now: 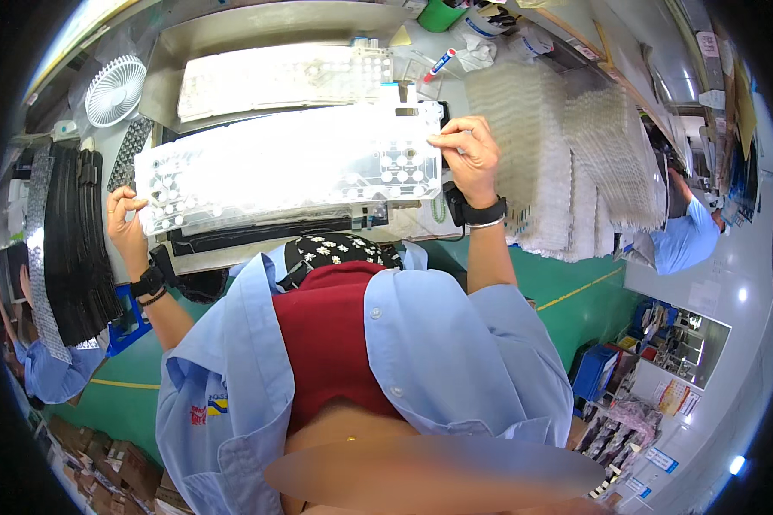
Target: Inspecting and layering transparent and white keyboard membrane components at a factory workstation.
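A wide translucent keyboard membrane sheet with printed circuit traces and round dots is stretched between my two hands, its middle washed out by glare. My left hand pinches its lower left edge. At the right end, my right hand pinches the edge near the upper corner, thumb and fingers closed on it. Behind the sheet, another pale sheet or stack of sheets lies in a metal-sided work area. Below the held sheet shows a black-edged frame, mostly covered.
Tall stacks of translucent sheets stand on the right, black keyboard-like parts on the left. A white fan, a red-and-white marker and a green container sit at the back. Other people in blue work at both sides.
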A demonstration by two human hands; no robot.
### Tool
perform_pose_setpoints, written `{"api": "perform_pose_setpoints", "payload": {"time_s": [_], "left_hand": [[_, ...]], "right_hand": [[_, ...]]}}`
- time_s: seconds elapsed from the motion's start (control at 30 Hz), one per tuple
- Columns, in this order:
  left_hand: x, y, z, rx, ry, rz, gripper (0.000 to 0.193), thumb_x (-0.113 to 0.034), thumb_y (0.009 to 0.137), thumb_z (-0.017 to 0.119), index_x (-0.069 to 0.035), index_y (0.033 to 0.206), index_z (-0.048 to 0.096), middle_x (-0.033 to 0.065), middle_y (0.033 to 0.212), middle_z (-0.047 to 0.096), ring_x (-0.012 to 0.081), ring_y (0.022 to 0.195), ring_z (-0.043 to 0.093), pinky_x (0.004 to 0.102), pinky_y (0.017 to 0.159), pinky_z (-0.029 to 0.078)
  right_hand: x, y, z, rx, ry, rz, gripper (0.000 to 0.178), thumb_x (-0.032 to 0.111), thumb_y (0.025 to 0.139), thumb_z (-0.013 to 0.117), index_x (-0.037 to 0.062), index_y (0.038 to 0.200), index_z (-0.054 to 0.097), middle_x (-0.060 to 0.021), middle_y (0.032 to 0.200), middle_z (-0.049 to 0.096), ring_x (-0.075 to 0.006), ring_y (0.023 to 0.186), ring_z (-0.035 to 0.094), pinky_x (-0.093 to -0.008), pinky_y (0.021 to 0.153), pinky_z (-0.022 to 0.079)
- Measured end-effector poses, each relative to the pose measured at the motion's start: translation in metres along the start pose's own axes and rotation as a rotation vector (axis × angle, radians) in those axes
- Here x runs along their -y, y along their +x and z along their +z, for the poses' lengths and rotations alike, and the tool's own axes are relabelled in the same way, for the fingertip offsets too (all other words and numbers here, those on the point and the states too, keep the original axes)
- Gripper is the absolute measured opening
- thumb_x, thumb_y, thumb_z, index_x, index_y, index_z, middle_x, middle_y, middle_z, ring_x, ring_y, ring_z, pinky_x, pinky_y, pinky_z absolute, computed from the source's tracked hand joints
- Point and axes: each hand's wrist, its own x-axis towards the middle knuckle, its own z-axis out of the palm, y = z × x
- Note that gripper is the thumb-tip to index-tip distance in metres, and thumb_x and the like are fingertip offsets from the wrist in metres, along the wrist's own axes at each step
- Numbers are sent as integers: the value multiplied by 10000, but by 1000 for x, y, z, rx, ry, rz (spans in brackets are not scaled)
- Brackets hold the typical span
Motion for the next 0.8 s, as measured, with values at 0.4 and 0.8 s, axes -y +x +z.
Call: {"api": "perform_pose_setpoints", "payload": {"time_s": [0.4, 0.8], "left_hand": [[14, 16, 28, 243, -5, -60, 77, -17, 665, 623, -40, 648, 550, 105, 1135, 574, 238, 1100, 478, 351, 933, 345], [48, 121, 102, 260, -419, -391, 98, -47, 814, 590, -21, 893, 538, 0, 793, 587, 51, 706, 520, 179, 658, 414]], "right_hand": [[-51, -20, 26, 161, -22, 74, 155, -34, 614, 626, 78, 717, 652, -39, 912, 628, -231, 876, 531, -316, 759, 439], [-142, 2, 79, 127, 554, 916, 156, 109, 808, 620, -7, 909, 591, -23, 753, 621, -59, 673, 543, -189, 592, 412]]}}
